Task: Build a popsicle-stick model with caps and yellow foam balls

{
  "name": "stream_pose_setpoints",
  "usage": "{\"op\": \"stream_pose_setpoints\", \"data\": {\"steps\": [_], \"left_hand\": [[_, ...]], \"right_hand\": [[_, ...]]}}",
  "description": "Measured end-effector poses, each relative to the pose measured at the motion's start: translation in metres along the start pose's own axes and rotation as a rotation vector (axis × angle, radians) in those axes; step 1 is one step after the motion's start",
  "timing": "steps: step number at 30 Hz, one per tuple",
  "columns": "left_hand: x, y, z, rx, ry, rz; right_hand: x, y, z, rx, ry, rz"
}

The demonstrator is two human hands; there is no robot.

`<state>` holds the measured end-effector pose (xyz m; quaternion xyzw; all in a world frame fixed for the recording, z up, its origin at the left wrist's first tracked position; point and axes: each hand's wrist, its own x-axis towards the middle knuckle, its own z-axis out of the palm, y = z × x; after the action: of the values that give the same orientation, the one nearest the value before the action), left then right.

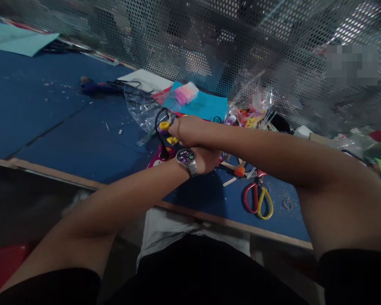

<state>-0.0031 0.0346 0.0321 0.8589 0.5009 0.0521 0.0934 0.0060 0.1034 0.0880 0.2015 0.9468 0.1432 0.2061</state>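
Two crossed reaches are made over the table (95,146), perhaps for close access; the right hand (189,129) is set beside yellow pieces (164,126), the left hand (209,161) near wooden sticks (230,181); each grip's width and contents cannot be told. Scissors (259,182) are placed apart, seemingly leaving working room.

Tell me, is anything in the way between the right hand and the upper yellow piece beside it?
Nothing visible stands between the right hand and the upper yellow piece; the black cord curves past the piece's other side.
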Motion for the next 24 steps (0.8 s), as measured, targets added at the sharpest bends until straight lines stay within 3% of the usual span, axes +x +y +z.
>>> {"op": "stream_pose_setpoints", "data": {"steps": [3,6,11,14,17,21,24], "left_hand": [[-0.001,0.002,-0.01,0.027,-0.059,-0.014],[-0.001,0.0,-0.015,0.026,-0.066,-0.009],[-0.003,-0.009,-0.011,0.021,-0.018,-0.039],[-0.005,-0.012,-0.01,0.035,0.025,-0.067],[-0.004,-0.012,-0.009,0.049,0.037,-0.097],[0.001,-0.012,-0.007,0.053,0.043,-0.109],[0.003,-0.013,-0.006,0.055,0.033,-0.109]], "right_hand": [[-0.016,0.005,-0.016,0.062,-0.039,0.088],[-0.043,0.014,-0.031,0.163,0.034,0.166],[-0.116,0.029,-0.031,0.313,0.384,0.305],[-0.168,0.028,-0.008,0.435,0.699,0.349],[-0.215,0.017,0.022,0.54,0.919,0.387],[-0.254,0.003,0.065,0.584,1.093,0.396],[-0.261,0.001,0.104,0.784,1.174,0.43]]}}
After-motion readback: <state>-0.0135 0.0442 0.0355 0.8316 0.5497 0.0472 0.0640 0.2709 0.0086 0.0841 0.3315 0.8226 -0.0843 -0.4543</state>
